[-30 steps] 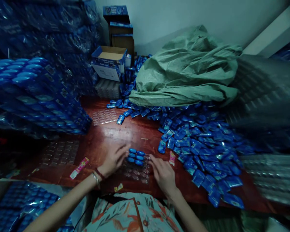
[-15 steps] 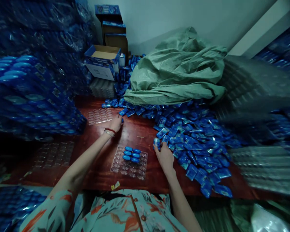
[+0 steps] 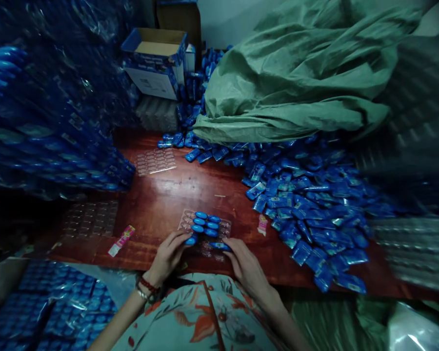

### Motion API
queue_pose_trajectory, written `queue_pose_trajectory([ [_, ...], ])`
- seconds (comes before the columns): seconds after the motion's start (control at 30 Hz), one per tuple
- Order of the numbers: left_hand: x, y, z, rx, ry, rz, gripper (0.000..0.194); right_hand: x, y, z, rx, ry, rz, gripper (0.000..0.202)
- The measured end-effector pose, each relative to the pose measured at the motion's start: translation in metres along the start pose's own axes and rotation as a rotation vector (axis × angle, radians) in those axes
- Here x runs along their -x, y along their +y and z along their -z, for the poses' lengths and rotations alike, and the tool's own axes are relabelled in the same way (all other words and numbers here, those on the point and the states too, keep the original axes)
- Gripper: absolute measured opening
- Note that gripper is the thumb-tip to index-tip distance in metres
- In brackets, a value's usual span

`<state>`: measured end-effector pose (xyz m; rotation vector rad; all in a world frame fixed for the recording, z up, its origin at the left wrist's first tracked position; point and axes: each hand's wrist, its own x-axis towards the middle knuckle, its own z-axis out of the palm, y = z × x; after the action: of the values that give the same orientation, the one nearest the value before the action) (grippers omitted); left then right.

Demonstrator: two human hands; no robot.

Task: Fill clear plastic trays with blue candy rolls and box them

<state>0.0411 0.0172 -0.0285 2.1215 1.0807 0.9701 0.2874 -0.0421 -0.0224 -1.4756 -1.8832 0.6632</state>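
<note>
blue piece (image 3: 216,245) partly hidden by right hand (image 3: 249,265), green sheet (image 3: 292,83) cut off above, clear trays (image 3: 417,248) blurred

At lower centre, the packet (image 3: 190,239) in my left grip (image 3: 167,256) is glossy blue, and so is the second packet (image 3: 218,246) in my right grip (image 3: 247,263). My shirt (image 3: 179,319), bottom centre, is pale green with orange and grey leaf patterns. The desk (image 3: 153,200) is reddish brown; the cloth (image 3: 296,83) at upper right is plain green.

surface (image 3: 201,187): glossy wood | tray (image 3: 205,246): clear shiny plas. | blue pkts (image 3: 300,212): glossy plas. film | cover (image 3: 289,87): matt, wrinkled cloth | box (image 3: 152,84): smooth cardbd.
</note>
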Motion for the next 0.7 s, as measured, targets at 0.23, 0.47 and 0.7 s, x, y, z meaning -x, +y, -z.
queue_pose_trajectory([
  [0.23,-0.018,-0.01,-0.004,-0.194,-0.197,-0.205,0.033,-0.025,-0.005,-0.012,0.443,-0.077,0.275,0.031],
  [0.47,-0.018,-0.01,-0.007,-0.237,-0.19,-0.193,0.035,-0.053,-0.024,0.005,0.614,-0.31,0.305,0.021],
  [0.7,-0.016,-0.009,-0.01,-0.245,-0.169,-0.226,0.041,-0.048,-0.003,-0.002,0.449,-0.27,0.295,0.037],
])
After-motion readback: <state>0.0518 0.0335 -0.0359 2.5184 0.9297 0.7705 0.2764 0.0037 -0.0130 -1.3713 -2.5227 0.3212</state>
